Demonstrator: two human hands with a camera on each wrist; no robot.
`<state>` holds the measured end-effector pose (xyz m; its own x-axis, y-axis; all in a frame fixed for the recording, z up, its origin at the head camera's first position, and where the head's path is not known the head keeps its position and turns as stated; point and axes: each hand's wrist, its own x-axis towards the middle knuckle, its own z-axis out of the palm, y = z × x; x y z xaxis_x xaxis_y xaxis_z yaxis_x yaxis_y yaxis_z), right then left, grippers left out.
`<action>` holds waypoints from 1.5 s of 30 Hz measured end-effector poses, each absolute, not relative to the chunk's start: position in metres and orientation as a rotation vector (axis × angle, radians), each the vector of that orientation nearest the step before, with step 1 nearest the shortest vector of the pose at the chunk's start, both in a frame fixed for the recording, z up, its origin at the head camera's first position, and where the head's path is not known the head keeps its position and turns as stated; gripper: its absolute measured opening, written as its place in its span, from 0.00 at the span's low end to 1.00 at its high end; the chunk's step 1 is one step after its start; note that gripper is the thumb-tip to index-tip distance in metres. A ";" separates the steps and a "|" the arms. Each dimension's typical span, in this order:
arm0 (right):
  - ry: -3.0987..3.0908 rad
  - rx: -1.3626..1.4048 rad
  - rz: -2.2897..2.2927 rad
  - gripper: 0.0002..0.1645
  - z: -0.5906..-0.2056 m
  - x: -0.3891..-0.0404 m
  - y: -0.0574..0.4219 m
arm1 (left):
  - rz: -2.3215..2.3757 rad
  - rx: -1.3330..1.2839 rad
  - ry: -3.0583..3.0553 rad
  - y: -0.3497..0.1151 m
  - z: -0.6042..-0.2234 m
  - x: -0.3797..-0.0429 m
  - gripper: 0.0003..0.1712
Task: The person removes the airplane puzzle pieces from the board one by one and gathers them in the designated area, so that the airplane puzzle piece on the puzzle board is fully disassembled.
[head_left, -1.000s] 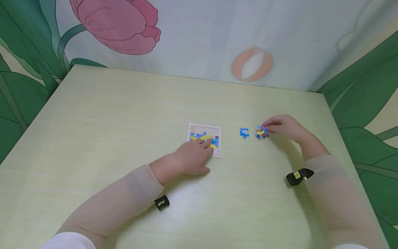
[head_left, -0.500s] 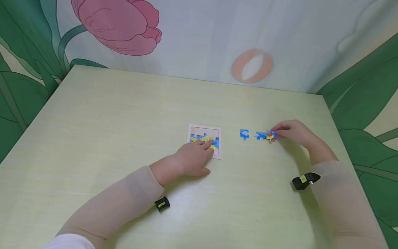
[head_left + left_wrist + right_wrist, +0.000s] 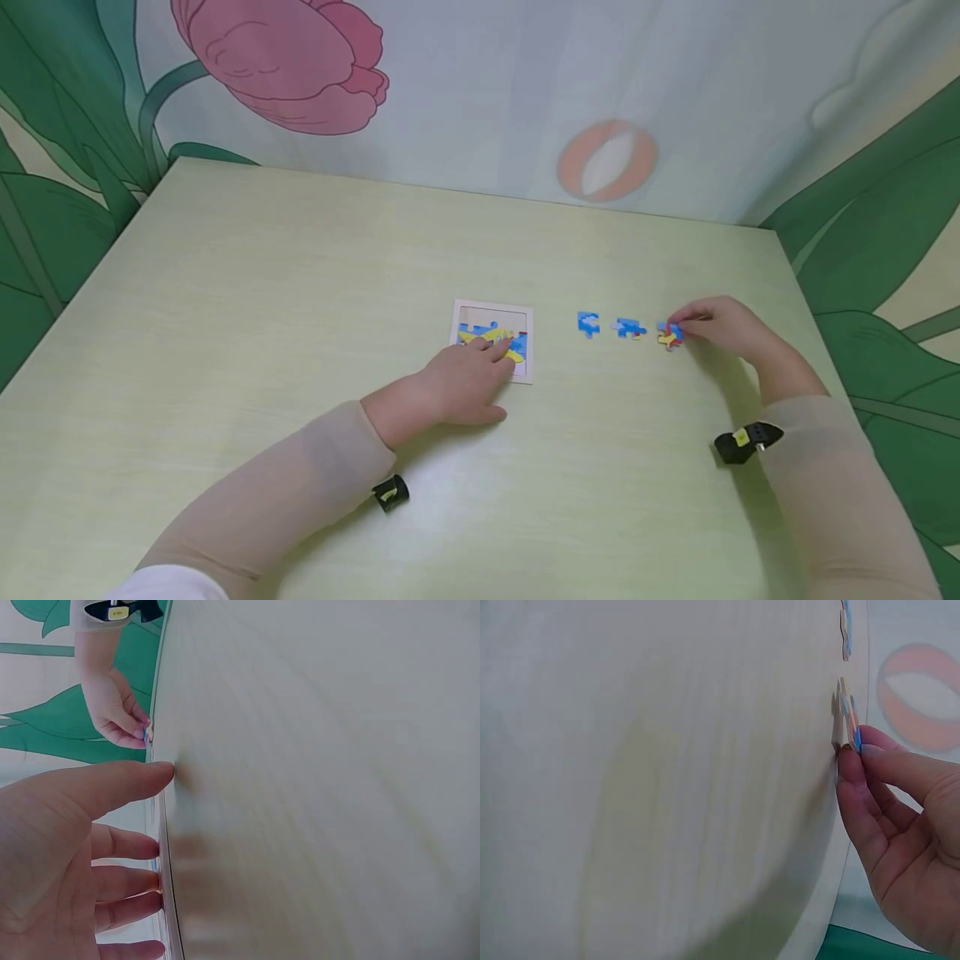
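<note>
My right hand (image 3: 720, 323) pinches a blue, red and yellow puzzle piece (image 3: 669, 335) between thumb and fingertips. The right wrist view shows the same puzzle piece (image 3: 850, 720) tilted just over the table. With fingers extended, my left hand (image 3: 467, 382) rests on a small square puzzle frame (image 3: 529, 312). Blue and yellow pieces (image 3: 517, 343) fill part of that frame, while its far strip shows bare backing; the left hand covers the near left part. In the left wrist view, the fingertips (image 3: 154, 901) touch the frame's edge and the thumb sits at the table.
Two loose puzzle pieces lie between the frame and my right hand: a blue-and-white piece (image 3: 588, 324) and a mostly blue piece (image 3: 628, 328). They rest on a pale wooden table (image 3: 315, 275). A printed curtain (image 3: 480, 92) hangs behind its far edge.
My right hand has moved to the right with the pinched piece, away from the mostly blue piece it overlapped, which now lies separately. The left hand has stayed on the frame.
</note>
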<state>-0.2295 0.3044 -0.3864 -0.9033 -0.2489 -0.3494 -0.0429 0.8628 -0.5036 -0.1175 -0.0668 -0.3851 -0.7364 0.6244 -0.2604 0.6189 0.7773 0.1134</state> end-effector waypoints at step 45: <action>2.638 -0.249 -0.671 0.15 -0.393 -0.228 0.304 | 0.008 0.974 2.701 -0.068 -0.387 -0.116 0.34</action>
<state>-0.2276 0.3036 -0.3934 -0.9020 -0.2658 -0.3403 -0.0709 0.8685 -0.4905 -0.1158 -0.0675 -0.3873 -0.7378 0.6274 -0.2490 0.6260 0.7740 0.0955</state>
